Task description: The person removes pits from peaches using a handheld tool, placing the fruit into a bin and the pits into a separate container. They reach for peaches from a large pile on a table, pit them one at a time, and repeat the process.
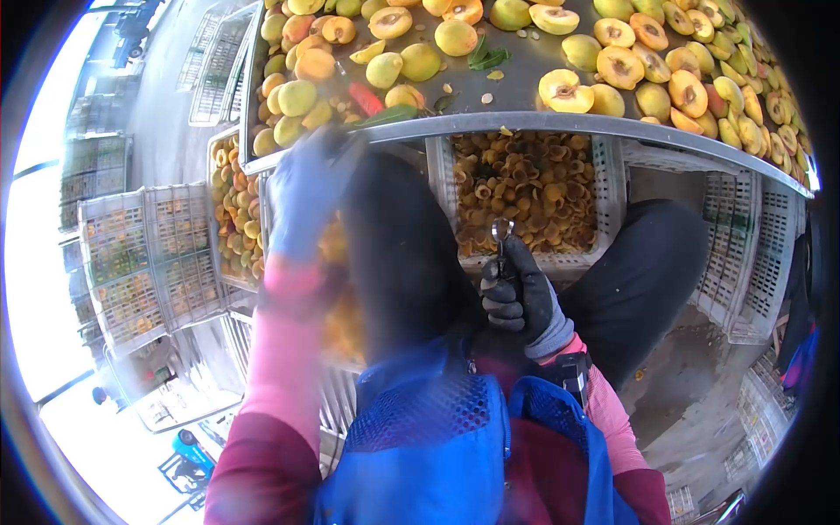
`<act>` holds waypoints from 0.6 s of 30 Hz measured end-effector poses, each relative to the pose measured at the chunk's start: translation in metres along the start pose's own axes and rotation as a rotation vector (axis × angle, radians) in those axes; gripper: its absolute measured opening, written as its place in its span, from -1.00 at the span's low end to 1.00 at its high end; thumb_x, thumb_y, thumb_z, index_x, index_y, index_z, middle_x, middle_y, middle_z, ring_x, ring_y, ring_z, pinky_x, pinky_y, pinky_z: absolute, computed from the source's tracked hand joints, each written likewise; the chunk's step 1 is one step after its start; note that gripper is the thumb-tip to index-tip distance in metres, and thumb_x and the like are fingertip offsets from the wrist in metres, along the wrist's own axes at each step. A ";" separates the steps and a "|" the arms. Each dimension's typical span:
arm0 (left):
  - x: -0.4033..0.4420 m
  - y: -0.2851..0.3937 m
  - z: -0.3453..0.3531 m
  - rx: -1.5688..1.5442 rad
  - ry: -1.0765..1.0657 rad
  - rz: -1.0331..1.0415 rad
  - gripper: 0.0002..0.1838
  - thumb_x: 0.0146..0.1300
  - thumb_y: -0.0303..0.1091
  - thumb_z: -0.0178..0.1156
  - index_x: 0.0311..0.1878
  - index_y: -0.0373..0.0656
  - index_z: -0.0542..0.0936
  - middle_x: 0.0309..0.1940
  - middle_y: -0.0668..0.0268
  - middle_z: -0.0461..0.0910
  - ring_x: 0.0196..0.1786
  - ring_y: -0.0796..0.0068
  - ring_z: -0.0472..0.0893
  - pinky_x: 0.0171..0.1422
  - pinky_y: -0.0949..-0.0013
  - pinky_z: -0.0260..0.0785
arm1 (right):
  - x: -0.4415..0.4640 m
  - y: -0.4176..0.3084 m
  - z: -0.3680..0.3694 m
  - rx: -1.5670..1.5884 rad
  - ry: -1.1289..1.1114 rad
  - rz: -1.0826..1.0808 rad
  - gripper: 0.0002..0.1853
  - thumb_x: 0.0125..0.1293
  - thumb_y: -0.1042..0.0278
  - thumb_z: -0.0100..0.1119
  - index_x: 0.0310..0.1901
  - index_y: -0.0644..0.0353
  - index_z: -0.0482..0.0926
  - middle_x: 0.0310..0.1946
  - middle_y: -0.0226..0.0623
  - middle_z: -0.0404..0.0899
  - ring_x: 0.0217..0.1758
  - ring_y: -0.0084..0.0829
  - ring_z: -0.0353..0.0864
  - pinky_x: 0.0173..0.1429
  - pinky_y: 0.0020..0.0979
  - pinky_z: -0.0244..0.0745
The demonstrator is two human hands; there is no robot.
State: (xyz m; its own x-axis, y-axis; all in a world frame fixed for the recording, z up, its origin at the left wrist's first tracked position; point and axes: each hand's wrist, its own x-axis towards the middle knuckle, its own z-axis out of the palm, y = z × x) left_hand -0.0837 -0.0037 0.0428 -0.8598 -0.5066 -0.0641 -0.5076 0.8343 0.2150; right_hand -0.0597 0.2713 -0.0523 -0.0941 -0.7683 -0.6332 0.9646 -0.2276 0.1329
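Yellow fruit (456, 38) on metal tabletop (518, 72), white plastic crate (610, 171) below, silver-tipped tool (501, 231) jutting from clenched dark-gloved right hand (522, 293), blurred grey-gloved left hand (317, 184), grip unclear

- Over at nine o'clock, pale crates (150, 249) standing side by side.
- Towards eight, a blue vehicle (194, 451) out in the glare.
- At three, grey crates (759, 254) set close together.
- Round at four, a dark patch (669, 381) on the floor (713, 420).
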 end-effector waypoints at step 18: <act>-0.001 0.081 0.033 -1.259 -0.567 0.122 -0.36 0.04 -0.50 0.22 0.25 -0.35 0.29 0.00 0.26 0.48 -0.03 0.55 0.47 0.07 0.49 0.35 | -0.020 -0.016 0.030 -0.484 0.201 -0.687 -0.73 0.36 0.13 -0.06 -0.17 0.18 0.43 -0.52 -0.38 0.41 -0.65 -0.54 0.29 -0.59 -0.54 0.17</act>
State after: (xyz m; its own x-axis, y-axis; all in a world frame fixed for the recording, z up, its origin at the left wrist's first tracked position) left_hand -0.1265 0.0717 0.0282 -0.9534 -0.0363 -0.2994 -0.2979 -0.0432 0.9536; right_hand -0.0810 0.2724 -0.0186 -0.6934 -0.4233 -0.5831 0.7132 -0.2878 -0.6392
